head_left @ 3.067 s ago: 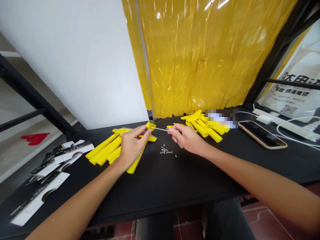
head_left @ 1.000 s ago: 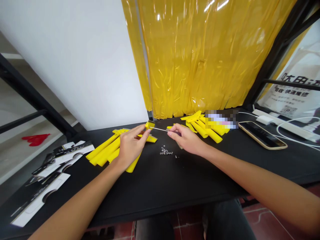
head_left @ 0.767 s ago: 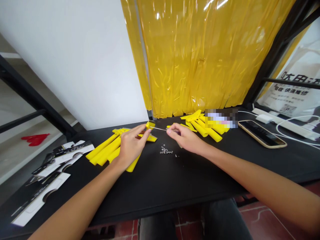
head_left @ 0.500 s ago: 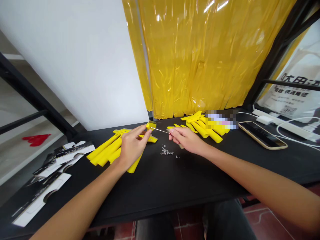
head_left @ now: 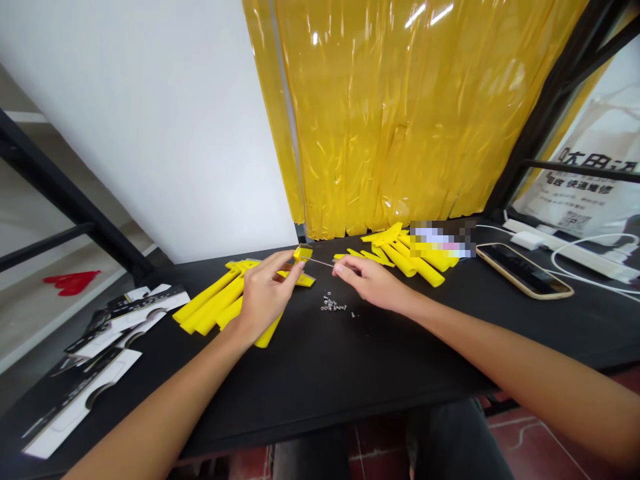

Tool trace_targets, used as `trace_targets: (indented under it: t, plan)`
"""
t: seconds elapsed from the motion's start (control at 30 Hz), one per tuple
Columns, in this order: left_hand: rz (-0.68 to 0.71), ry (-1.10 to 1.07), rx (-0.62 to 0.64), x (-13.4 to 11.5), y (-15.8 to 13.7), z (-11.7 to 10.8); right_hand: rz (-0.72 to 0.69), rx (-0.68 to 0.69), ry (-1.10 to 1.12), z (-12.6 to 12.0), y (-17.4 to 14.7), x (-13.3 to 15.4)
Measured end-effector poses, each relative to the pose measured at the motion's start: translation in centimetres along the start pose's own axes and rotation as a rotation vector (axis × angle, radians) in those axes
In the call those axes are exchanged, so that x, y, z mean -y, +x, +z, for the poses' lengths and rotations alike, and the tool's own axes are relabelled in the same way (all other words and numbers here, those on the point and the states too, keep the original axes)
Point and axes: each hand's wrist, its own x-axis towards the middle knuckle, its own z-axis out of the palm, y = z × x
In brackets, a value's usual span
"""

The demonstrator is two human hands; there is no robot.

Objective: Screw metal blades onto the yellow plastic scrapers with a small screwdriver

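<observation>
"While the left hand [head_left: 267, 283] pinches the yellow plastic part [head_left: 302, 253] toward the far edge of the table [head_left: 310, 387], how does the screwdriver [head_left: 320, 263] lie?"

"Crosswise, its shaft running leftward from the grasping right hand [head_left: 369, 277] to the part; tip contact is too small to confirm."

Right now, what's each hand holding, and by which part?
Left hand: yellow piece, near its far end. Right hand: thin metal rod, by its right end.
</observation>
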Motion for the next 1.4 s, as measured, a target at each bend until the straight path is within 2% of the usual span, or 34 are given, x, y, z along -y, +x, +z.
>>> trace_targets:
  t: [0.13,0.3,0.57,0.77,0.9,1.03,1.1,1.17,1.27,1.4]
  plan:
    - [-0.012,0.009,0.007,0.0,0.1,-0.1,0.039,-0.063,0.003,0.2,-0.2,0.1]
    - [-0.009,0.015,0.032,0.1,0.0,-0.1,-0.016,-0.051,-0.085,-0.3,-0.2,0.7]
    - [0.048,0.115,0.057,0.5,-0.1,0.1,-0.009,-0.065,-0.190,0.2,-0.8,1.4]
    - [0.044,0.118,0.031,0.4,-0.2,0.0,-0.098,-0.083,-0.295,0.2,-1.0,1.6]
    - [0.063,0.112,0.006,0.4,-0.3,-0.1,-0.039,-0.037,-0.112,0.1,-0.8,1.4]
    - [0.128,0.146,-0.068,0.5,-0.3,0.0,0.232,0.148,0.327,0.0,-0.6,1.7]
    - [0.148,0.161,-0.086,0.5,-0.3,0.0,0.299,0.226,0.425,-0.2,-0.5,1.6]
    - [0.155,0.163,-0.085,0.4,-0.3,0.0,0.201,0.193,0.302,-0.2,-0.4,1.4]
    - [0.170,0.172,-0.067,0.3,-0.3,0.0,-0.013,0.011,-0.034,0.0,-0.3,0.9]
    - [0.152,0.183,-0.032,0.5,-0.3,0.0,-0.025,-0.090,-0.211,0.3,-0.5,0.7]
